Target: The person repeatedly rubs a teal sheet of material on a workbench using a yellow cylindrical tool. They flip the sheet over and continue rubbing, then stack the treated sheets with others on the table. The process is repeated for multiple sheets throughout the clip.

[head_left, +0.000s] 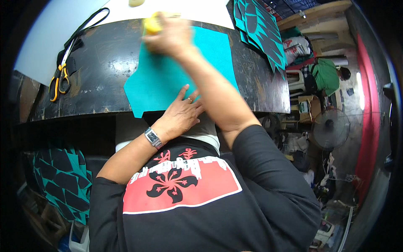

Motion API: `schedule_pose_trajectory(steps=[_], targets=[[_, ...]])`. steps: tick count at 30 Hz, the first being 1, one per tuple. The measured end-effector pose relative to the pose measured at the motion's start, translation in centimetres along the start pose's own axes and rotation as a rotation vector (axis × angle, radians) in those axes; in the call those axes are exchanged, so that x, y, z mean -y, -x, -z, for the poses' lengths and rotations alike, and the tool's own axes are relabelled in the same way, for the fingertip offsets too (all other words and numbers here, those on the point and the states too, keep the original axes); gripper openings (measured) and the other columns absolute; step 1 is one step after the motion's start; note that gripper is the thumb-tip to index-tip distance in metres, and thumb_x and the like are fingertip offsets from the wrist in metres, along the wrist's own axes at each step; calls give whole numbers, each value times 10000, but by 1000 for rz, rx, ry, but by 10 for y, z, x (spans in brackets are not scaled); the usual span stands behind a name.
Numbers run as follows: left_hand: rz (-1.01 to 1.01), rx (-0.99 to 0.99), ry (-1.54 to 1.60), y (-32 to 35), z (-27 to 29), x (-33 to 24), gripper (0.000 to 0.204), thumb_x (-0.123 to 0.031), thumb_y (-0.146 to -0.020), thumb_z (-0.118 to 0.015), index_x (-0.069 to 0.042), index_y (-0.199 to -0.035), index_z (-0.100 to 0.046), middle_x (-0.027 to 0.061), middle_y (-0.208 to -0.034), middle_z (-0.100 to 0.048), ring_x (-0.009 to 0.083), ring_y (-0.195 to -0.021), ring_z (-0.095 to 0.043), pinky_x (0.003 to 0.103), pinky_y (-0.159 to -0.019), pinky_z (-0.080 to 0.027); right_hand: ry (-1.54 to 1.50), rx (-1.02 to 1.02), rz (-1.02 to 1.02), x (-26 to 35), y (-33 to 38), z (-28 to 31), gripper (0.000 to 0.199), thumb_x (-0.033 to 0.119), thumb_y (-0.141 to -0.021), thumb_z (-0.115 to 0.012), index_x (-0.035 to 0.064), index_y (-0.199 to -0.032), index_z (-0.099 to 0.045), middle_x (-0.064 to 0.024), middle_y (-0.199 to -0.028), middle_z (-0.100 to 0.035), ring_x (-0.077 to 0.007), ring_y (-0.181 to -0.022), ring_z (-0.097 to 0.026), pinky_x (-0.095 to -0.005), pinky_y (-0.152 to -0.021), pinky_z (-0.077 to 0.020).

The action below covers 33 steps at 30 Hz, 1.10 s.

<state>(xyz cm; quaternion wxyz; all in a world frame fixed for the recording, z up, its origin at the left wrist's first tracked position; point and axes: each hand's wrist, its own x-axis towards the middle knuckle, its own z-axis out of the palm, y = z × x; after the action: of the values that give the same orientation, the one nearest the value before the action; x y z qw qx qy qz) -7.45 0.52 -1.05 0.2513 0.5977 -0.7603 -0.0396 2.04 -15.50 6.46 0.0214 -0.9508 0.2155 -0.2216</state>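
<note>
A teal felt-like sheet lies flat on the dark worn worktable. My left hand, with a wristwatch and a ring, presses flat on the sheet's near edge, fingers spread. My right hand reaches across to the sheet's far edge and is closed around a small yellow object, blurred by motion. My right forearm crosses over the sheet and hides part of it.
Orange-handled scissors and a black strap lie at the table's left. A white sheet lies at the far edge. Stacks of teal-and-black cut pieces sit at the far right and below left. A person in green and a fan are at right.
</note>
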Motion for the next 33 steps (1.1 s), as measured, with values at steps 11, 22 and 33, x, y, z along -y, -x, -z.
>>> schedule_pose_trajectory(steps=[11,22,33], targets=[[81,83,-2,-2,24,-13,761,-288,-860,-761,-149,-1528,-423,72,-1579,-424,285,-1496,-331,587,-1219,-211,214,71,-254,-94,87,78,940,579,-663,-859,223,-1471,-536,-246,-1243,-608,-385,-1106,-649,-497,-912,-560],[509,-17,-336,80,92,122,428,-284,-1085,-406,-252,-1504,-484,-1,-1597,-428,255,-1529,-293,697,-1200,-156,166,43,-138,-31,100,74,930,549,-656,-859,281,-1481,-526,-254,-1194,-565,-379,-1016,-629,-492,-814,-573],[561,60,-466,89,93,138,488,-501,-1077,-362,-423,-1558,-384,-47,-1652,-338,232,-1547,-242,667,-1220,-104,152,51,-168,-78,176,127,877,465,-694,-867,232,-1471,-535,-227,-1229,-626,-389,-1179,-585,-477,-979,-523]])
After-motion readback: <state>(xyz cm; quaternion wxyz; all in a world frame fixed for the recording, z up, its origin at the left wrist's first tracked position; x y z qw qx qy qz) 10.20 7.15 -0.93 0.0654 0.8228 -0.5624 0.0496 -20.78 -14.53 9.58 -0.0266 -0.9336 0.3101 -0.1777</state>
